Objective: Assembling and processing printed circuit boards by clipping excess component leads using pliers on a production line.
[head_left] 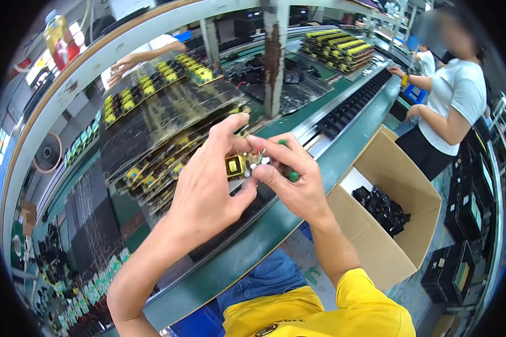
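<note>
In front of my body, both hands meet over a small circuit board (234, 166) that carries a yellow transformer and small parts. My left hand (199, 182) grips it between thumb and fingers. My right hand (301, 185) is closed, its thumb and forefinger pinching at the board's right end. Tucked in that hand is a small green-handled tool (293, 176); only its green ends show, and its kind is hidden by the fingers. Left of my hands, dark trays (168, 123) are stacked with yellow-and-black circuit boards along their edges.
A conveyor with black slots (351, 106) runs away to the right. Below it stands an open cardboard box (343, 224) of black parts. A rusty post (272, 62) rises ahead. Another person (452, 106) stands at the far right; a co-worker's arm (146, 56) reaches in beyond the trays.
</note>
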Tool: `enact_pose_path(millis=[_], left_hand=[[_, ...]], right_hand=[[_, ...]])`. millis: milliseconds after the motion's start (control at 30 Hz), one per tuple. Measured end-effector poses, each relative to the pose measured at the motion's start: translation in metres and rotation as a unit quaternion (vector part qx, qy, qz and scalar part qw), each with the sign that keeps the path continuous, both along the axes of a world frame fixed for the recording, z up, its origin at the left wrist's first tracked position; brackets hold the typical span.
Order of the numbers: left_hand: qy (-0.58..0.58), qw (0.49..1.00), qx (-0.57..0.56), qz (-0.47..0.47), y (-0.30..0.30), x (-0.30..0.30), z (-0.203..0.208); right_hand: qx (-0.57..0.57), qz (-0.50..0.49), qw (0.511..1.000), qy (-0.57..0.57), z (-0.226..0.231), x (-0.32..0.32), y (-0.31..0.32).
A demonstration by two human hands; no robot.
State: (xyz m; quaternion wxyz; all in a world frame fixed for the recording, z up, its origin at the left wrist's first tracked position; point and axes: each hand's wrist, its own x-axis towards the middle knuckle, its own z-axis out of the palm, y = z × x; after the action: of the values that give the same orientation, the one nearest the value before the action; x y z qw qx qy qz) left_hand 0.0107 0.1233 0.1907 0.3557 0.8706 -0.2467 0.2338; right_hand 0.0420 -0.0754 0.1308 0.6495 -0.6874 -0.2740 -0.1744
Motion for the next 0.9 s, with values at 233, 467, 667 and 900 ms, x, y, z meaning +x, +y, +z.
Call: enact_pose_path(millis=[233,467,667,900], left_hand=[[0.105,0.988,-0.109,0.012,0.034,-0.078,-0.011],[0.395,0.875,-0.271,-0.065,0.072,-0.125,-0.004],[0.23,0.954,-0.187,0.04,0.081,-0.145,-0.019],[0.263,0.946,-0.1,0.164,0.112,-0.147,-0.043]], right_hand=[[-0.007,0.05,0.994,-0.094,-0.002,-0.042,0.042],[0.042,0.158,0.986,-0.041,-0.016,-0.062,0.061],[0.049,0.262,0.958,0.102,-0.019,-0.083,0.074],[-0.26,0.055,0.961,-0.073,-0.049,-0.096,0.081]])
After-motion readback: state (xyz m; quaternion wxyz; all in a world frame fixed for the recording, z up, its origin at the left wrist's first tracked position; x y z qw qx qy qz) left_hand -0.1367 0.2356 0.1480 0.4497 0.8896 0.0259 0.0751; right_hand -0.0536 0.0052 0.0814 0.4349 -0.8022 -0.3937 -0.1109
